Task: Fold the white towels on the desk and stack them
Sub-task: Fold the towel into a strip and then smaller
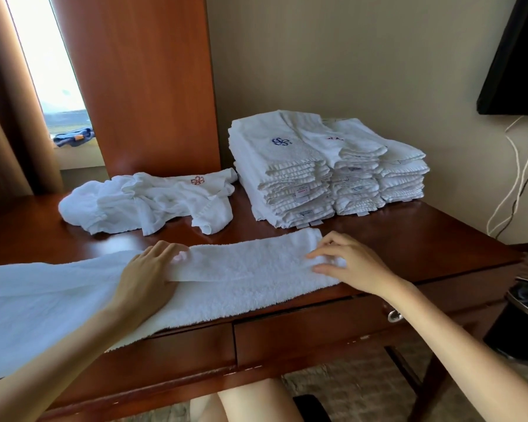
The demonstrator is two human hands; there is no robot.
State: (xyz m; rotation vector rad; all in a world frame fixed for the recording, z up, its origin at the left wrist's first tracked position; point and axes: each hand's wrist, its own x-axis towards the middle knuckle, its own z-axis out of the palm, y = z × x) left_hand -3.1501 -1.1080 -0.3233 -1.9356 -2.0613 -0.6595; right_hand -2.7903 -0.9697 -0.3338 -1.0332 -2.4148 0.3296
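The towel (244, 269) is lying lengthwise, left to right, along the desk's (409, 239) front edge, the left hand (153, 266) pressing flat on its middle while the right hand (345, 260), seemingly pinching, is holding its right end.

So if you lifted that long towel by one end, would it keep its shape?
Probably not: the long towel droops over the desk edge, so it would likely hang limp. Its fluffy pile suggests it drags rather than slides. The crumpled towels nearby hint it bunches when pushed.
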